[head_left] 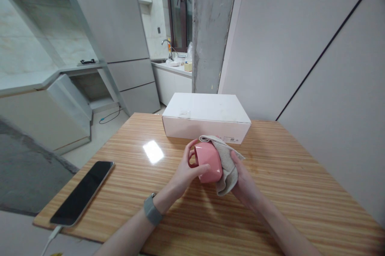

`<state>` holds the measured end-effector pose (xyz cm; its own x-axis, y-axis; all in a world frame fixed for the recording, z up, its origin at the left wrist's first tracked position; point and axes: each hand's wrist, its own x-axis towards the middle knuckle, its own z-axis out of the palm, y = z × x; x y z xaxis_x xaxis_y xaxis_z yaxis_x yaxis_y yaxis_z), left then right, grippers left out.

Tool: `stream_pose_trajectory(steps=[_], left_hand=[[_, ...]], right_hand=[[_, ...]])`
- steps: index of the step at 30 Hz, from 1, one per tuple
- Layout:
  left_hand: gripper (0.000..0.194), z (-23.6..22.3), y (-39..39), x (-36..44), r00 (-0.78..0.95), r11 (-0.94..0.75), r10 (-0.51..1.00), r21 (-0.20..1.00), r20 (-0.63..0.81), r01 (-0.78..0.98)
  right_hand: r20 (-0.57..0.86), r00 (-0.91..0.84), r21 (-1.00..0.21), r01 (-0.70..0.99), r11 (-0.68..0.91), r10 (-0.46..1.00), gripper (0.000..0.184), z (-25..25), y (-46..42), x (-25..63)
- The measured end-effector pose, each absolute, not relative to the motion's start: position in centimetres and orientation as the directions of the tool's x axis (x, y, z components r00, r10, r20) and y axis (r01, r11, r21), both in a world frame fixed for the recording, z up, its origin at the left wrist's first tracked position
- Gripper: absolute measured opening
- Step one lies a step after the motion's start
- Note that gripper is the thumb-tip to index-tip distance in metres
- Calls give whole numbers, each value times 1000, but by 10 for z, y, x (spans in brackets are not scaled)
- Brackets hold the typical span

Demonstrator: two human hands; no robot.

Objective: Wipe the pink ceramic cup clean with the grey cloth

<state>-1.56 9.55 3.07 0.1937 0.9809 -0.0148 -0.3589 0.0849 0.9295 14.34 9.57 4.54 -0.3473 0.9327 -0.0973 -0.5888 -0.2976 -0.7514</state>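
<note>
A glossy pink cup [210, 163] is held tilted on its side above the table, its opening toward the left. My left hand [189, 169] grips it at the rim side, thumb across the near face and fingers behind. Against the cup's right end lies a grey cloth [227, 167], folded and draped over that side. My right hand [242, 175] is closed on the cloth from the right and presses it to the cup; most of its fingers are hidden behind the cloth. A grey band [152, 210] circles my left wrist.
A long white box [207, 113] stands just behind my hands. At the table's left lies a phone [82, 194] with a white cable [52, 238] plugged in. The wood-grain table [288, 183] meets a pale wall [300, 39] on the right. Beyond are a fridge [111, 19] and sink.
</note>
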Motion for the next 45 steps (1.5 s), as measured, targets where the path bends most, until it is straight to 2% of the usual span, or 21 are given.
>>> stream_pose_trajectory(steps=[3,6,10,17,20,22,25,29,34,40,45], left_hand=[[115,35,93,-16,274,97,962,941,-5,-323],[119,39,92,-17,263,94,965,958,-21,-270],[107,40,94,-18,218,91,975,966,-38,-241],[76,29,99,-16,185,140,980,900,-68,-414],[72,27,99,-15,161,134,984,902,-73,-410],[78,28,99,-14,138,121,988,918,-74,-377],[99,29,97,-14,125,79,991,943,-40,-323],[119,33,94,-15,181,33,983,971,10,-235],[115,39,92,-17,185,49,983,986,-18,-162],[114,42,92,-17,166,68,985,985,-42,-156],[116,40,95,-17,121,92,990,978,-70,-187]], right_hand=[[-129,-322,-742,-596,-306,938,57,48,95,143],[-131,-315,-752,-587,-301,940,58,50,94,143],[-99,-312,-776,-570,-269,945,57,50,93,143],[-31,-338,-812,-541,-221,941,54,46,93,141],[-58,-342,-814,-528,-242,938,58,44,93,142],[-88,-360,-805,-524,-279,929,58,42,93,143],[-89,-361,-791,-541,-286,928,55,41,94,144],[-62,-350,-761,-590,-271,935,52,45,96,145],[-105,-397,-775,-541,-325,912,56,49,98,149],[-109,-475,-794,-487,-364,873,59,49,99,155],[-113,-439,-773,-525,-356,892,59,52,101,157]])
